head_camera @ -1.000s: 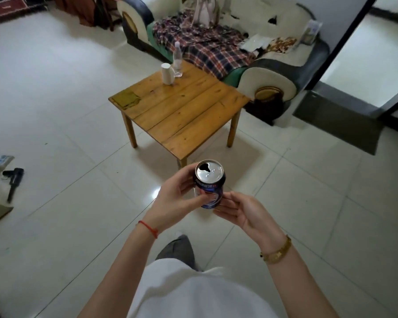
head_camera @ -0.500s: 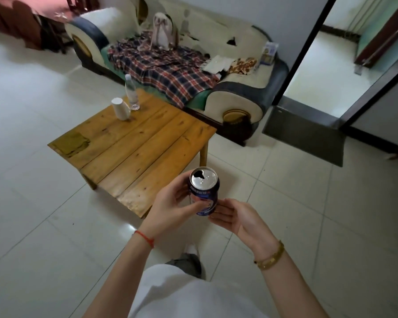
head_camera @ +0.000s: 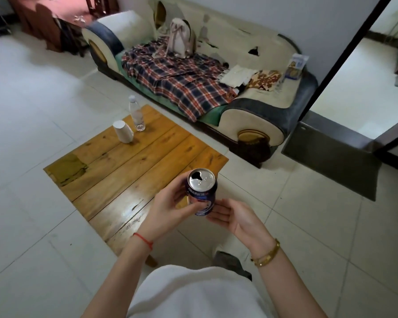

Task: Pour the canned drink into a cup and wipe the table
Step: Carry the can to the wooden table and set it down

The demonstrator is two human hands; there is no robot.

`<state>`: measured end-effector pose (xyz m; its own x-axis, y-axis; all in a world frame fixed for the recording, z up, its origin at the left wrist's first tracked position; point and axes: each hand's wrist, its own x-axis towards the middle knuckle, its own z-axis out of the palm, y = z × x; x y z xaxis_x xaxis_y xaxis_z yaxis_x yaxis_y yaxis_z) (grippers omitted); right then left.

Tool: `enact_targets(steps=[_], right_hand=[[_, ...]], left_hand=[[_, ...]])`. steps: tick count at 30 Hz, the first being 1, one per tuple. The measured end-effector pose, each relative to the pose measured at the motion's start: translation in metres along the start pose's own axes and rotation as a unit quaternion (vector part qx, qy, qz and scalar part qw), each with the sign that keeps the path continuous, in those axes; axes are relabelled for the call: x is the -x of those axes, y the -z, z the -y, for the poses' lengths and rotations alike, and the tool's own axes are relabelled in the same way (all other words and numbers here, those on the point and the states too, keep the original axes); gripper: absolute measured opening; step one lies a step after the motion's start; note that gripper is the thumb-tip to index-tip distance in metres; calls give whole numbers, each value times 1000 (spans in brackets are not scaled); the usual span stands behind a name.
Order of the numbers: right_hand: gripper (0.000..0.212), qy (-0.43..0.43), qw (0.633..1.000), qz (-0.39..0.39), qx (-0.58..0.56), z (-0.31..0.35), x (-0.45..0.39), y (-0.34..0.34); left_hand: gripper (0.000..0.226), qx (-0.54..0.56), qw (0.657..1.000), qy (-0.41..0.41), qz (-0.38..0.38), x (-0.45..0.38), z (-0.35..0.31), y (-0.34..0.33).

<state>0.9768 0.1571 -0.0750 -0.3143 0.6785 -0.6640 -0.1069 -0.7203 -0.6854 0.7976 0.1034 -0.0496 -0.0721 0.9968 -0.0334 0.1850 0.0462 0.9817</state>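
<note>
Head view: the left hand (head_camera: pixel 168 212) gripped the opened can (head_camera: pixel 202 193), fingers and thumb curled round its side, upright, above the near corner of the table (head_camera: pixel 133 177). The right hand (head_camera: pixel 233 216) lay open beside and under the can, fingers straight, seemingly touching its base. Compared with a second earlier, the table had come much nearer and now sat directly below the hands; the person had walked up to it, so pouring looked close. The white cup (head_camera: pixel 123 131) stood upside down near the far edge, just beside a water bottle (head_camera: pixel 137 117); it likely needs turning over first. A greenish cloth (head_camera: pixel 70 167) lay flat at the left corner. The middle planks offered open room. A sofa (head_camera: pixel 251 115) ran behind the table.
</note>
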Motion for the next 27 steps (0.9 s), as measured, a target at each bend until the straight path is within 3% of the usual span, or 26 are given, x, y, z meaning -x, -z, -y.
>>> enact_targets(steps=[7,16,27], right_hand=[[33,-42,995,68,66,72,-100,-5],[30,-86,962,163,204,178,-237,-22],[27,-121,928,224,270,197,-327,-70]], left_hand=[[68,18,991,29,-127,-85,15,-4],[68,55,951,86,-293,-202,12,-9],[70,116,878,160,-435,-271,44,12]])
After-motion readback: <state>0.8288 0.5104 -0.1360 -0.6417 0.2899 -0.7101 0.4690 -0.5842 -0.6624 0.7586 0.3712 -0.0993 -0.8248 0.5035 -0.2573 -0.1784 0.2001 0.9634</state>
